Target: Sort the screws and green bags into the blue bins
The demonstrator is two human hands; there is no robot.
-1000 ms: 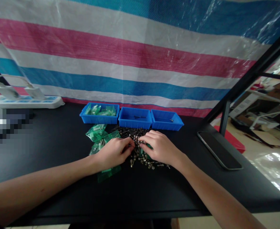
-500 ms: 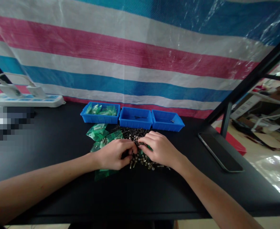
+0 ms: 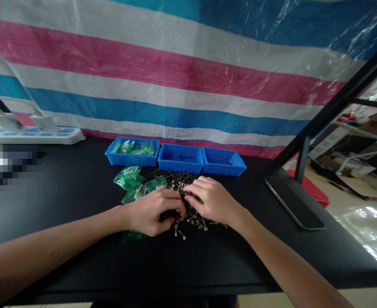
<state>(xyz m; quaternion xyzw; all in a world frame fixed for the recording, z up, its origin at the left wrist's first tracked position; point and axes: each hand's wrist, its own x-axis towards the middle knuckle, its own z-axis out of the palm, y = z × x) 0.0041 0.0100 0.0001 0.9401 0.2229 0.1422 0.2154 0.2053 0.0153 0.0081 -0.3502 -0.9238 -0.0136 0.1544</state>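
Note:
My left hand (image 3: 156,211) is in the left side of a pile of small metal screws (image 3: 194,220), fingers curled and thumb apart from them, with nothing visible held between. At the pile's top right, my right hand (image 3: 213,199) has its fingers and thumb bent close together among the screws; what lies between the tips is too small to make out. Darker screws (image 3: 175,176) spread behind the pile. Green plastic bags (image 3: 129,177) with pale pieces inside lie beside and partly under my left hand.
Behind the pile stand three blue bins: the left bin (image 3: 132,160) holds green bags, the middle bin (image 3: 181,166) a few dark screws, the right bin (image 3: 223,169) a small metal piece. A phone (image 3: 294,203) lies right; a power strip (image 3: 63,136) sits back left.
My left hand has shifted slightly left, its thumb moving away from the fingers. A few screws now lie nearer the front edge of the pile. My right hand stays nearly in place.

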